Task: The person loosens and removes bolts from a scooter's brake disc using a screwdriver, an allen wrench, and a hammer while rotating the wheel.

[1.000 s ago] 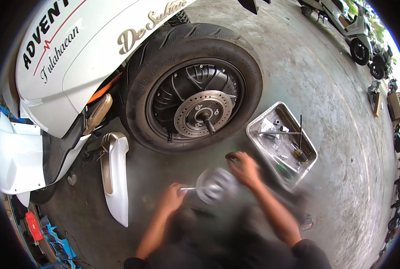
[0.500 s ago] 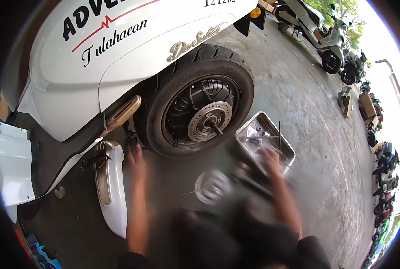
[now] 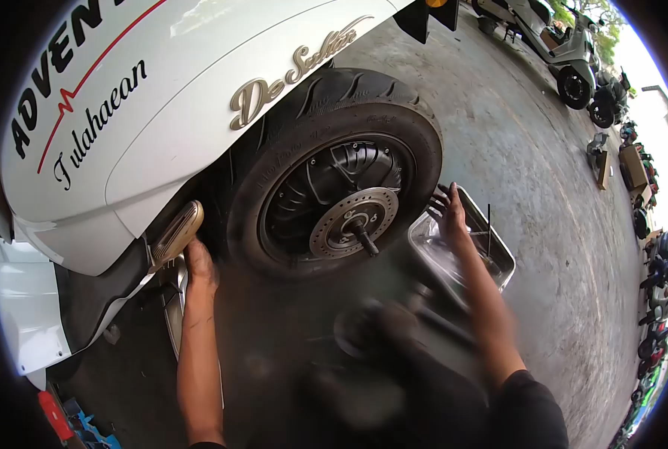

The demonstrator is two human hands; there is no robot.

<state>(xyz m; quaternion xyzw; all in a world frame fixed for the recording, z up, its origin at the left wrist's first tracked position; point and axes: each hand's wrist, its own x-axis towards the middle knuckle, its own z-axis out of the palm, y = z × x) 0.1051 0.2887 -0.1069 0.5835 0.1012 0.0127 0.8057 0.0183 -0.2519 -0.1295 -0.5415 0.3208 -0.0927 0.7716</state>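
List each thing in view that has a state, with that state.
Wheel: in place, partly under white bodywork
Brake disc: uncovered
Axle: end exposed
Tray: open, items inside
Right hand: open, at the tray
Left hand: by gold-coloured part, grip unclear

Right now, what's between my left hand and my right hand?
The head view shows the scooter's wheel between your left hand and right hand, with its brake disc and axle.
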